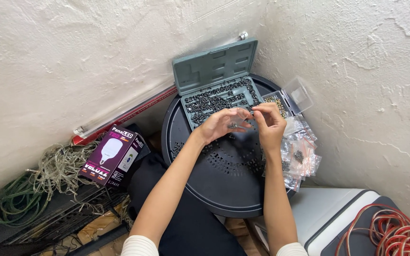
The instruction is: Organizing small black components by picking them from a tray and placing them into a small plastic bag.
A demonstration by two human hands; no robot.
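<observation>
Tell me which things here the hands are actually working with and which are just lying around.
In use:
left hand and right hand, pinching a small clear bag
green case of small dark parts
round black tray
pile of small bags

Lying about:
bulb box
tangled green wire
red cable coil
long tube lamp

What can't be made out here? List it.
- Bag between the left hand and right hand, head view: contents too small, fingers cover it.
- Parts in the case: too small to identify.
- Red cable coil: cut off by the frame edge.
</observation>
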